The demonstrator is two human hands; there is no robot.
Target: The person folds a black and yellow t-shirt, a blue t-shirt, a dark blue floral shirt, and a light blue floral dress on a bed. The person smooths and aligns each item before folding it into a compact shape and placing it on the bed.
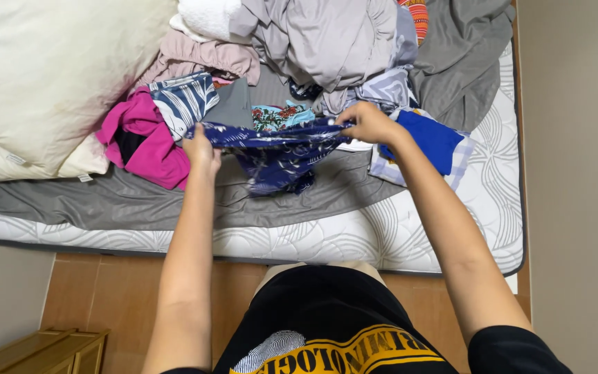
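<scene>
Currently we hold 1 garment, the navy print cloth point(275, 149), stretched between both hands over the grey sheet point(105, 201); left hand point(202, 149) pinches its left end, fingers closed on the hem; right hand point(368, 123) is closed on the right end, knuckles up; the middle sags and bunches below the top edge, touching the sheet.

Step, as we judge it: spreading the cloth out flat, ahead of a fold; no fold made yet, the lower part is a crumpled wad.

Around it: pink top point(143, 138) just left of the left hand; striped piece point(185, 100) behind that; teal floral piece point(278, 114) right behind the navy cloth; blue folded item point(430, 138) on a pale checked one, just beside the right wrist; big unsorted heap point(327, 41) at the far side; pillow point(43, 76) far left; mattress point(382, 235) edge bare near us.

Next move, our read: needs even tension from both pinches, a shake or lift so the wad drops open; then lay it on the free sheet strip near us, clear of the pink top and blue item.
</scene>
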